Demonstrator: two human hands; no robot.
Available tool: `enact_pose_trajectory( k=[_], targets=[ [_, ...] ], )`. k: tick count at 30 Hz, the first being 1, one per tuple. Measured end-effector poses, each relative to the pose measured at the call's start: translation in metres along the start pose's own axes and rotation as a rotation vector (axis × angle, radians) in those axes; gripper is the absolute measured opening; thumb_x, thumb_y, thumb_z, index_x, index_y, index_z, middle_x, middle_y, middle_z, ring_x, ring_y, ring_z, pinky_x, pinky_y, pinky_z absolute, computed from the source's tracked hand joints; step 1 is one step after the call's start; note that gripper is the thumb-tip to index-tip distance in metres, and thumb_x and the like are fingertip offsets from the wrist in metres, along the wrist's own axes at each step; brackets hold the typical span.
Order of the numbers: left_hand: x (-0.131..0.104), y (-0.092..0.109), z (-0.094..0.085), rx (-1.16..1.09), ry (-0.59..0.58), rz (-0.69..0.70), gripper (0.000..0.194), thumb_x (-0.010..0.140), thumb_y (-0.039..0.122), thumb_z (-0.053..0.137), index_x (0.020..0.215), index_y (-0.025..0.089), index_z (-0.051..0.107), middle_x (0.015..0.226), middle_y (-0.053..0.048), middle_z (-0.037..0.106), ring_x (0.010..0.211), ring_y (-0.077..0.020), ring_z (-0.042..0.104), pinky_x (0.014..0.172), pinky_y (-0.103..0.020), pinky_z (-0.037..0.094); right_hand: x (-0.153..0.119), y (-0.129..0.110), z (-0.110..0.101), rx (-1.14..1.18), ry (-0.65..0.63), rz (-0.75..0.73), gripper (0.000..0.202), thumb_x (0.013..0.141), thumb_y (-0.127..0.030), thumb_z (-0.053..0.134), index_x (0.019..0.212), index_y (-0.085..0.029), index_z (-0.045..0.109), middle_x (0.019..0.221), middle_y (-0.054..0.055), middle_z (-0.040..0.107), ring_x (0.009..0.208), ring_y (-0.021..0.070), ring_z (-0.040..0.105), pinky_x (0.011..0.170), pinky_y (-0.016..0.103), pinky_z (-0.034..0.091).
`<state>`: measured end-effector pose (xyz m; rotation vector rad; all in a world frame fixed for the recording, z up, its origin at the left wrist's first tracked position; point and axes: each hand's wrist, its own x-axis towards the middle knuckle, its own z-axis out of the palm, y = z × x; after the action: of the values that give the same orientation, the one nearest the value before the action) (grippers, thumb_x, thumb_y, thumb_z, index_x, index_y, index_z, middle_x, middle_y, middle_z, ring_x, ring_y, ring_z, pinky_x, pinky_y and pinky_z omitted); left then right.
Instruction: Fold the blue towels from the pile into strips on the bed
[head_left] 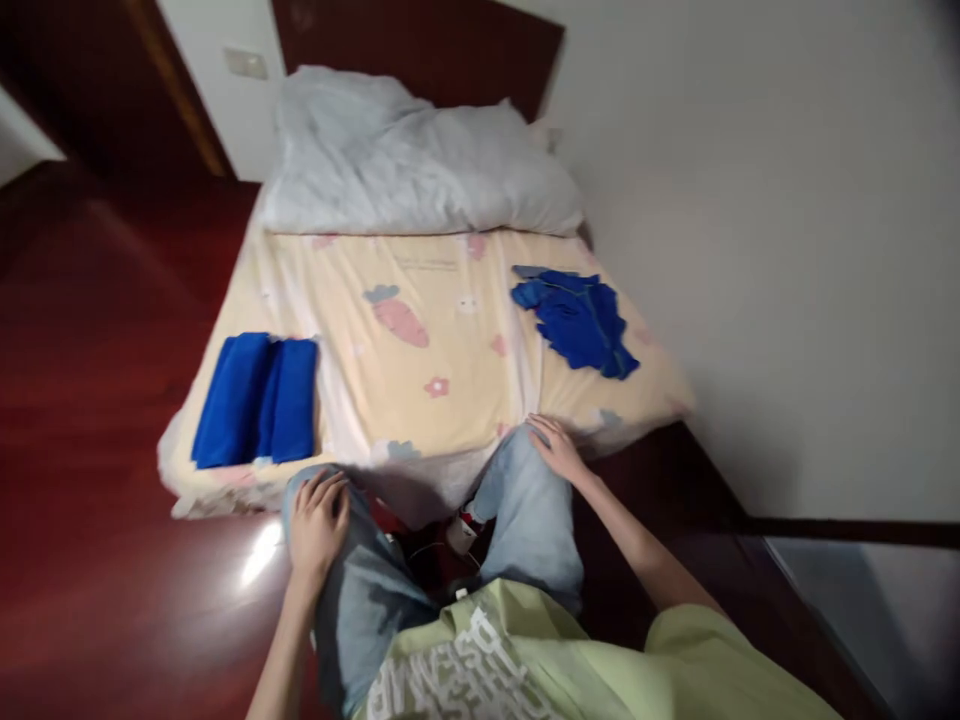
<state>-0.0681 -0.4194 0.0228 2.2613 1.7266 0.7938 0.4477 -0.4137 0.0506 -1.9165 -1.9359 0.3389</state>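
Note:
My left hand (pixel 318 515) rests on my left knee, its fingers laid over the jeans (pixel 367 600) and holding nothing. On the other knee lies my right hand (pixel 555 448), fingers stretched out flat. Just beyond the left hand, folded blue cloths (pixel 238 400) lie side by side at the bed's near left corner. A crumpled blue cloth (pixel 581 318) is spread in an uneven heap on the right side of the bed; what kind of item it is I cannot tell.
The bed (pixel 457 400) has a pale yellow sheet printed with carrots and flowers. White bedding (pixel 420 165) is piled before the dark headboard (pixel 435 50). A white wall (pixel 787 250) borders the right side. Dark red floor (pixel 112 400) stretches along the left.

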Motion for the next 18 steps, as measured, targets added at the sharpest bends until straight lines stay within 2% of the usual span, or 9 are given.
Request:
enact_pose_trajectory(
  k=[3,6,10,13,15,18],
  targets=[
    [0.012,-0.004,0.0,0.052,-0.027,0.006,0.031,0.095,0.034,0.05,0.103,0.022,0.078,0.119,-0.007,0.078,0.131,-0.0348,0.06,0.112,-0.055,0.045,-0.044,0.002,0.001,0.127,0.134,0.069,0.052,0.104,-0.043,0.044,0.15,-0.025,0.057,0.161,0.011,0.05,0.152,0.0272,0.045,0.126,0.05,0.04],
    [0.016,-0.003,-0.003,0.104,-0.039,-0.001,0.032,0.092,0.037,0.05,0.1,0.024,0.078,0.118,-0.007,0.079,0.13,-0.0353,0.06,0.108,-0.054,0.047,-0.059,-0.004,0.011,0.236,0.231,0.131,0.055,0.105,-0.046,0.041,0.154,-0.024,0.052,0.166,0.012,0.043,0.154,0.0268,0.042,0.127,0.049,0.039],
    [0.018,-0.002,-0.005,0.129,-0.025,0.006,0.036,0.09,0.041,0.048,0.098,0.024,0.079,0.114,-0.01,0.079,0.128,-0.0364,0.061,0.104,-0.054,0.05,-0.057,-0.008,0.014,0.303,0.295,0.13,0.051,0.104,-0.046,0.044,0.15,-0.025,0.055,0.162,0.012,0.048,0.151,0.0278,0.046,0.127,0.05,0.039],
    [0.021,-0.005,-0.005,0.125,-0.025,-0.014,0.035,0.087,0.043,0.049,0.098,0.028,0.079,0.111,-0.01,0.078,0.128,-0.037,0.061,0.102,-0.055,0.052,-0.051,-0.003,0.01,0.29,0.341,0.117,0.046,0.103,-0.043,0.048,0.146,-0.028,0.057,0.153,0.011,0.057,0.144,0.0275,0.053,0.122,0.048,0.045],
    [0.024,-0.006,-0.004,0.116,-0.026,-0.031,0.033,0.084,0.044,0.051,0.096,0.03,0.078,0.109,-0.008,0.078,0.128,-0.0373,0.062,0.103,-0.055,0.053,-0.042,0.01,0.006,0.27,0.345,0.104,0.043,0.103,-0.04,0.048,0.143,-0.027,0.059,0.143,0.011,0.064,0.134,0.0261,0.06,0.116,0.045,0.051],
    [0.025,-0.009,-0.003,0.13,-0.032,-0.031,0.033,0.082,0.045,0.05,0.097,0.032,0.077,0.11,-0.008,0.077,0.126,-0.0384,0.063,0.102,-0.058,0.054,-0.014,0.049,-0.005,0.211,0.36,0.122,0.038,0.102,-0.036,0.048,0.135,-0.024,0.063,0.134,0.014,0.067,0.127,0.0255,0.065,0.11,0.043,0.055]
  ],
)
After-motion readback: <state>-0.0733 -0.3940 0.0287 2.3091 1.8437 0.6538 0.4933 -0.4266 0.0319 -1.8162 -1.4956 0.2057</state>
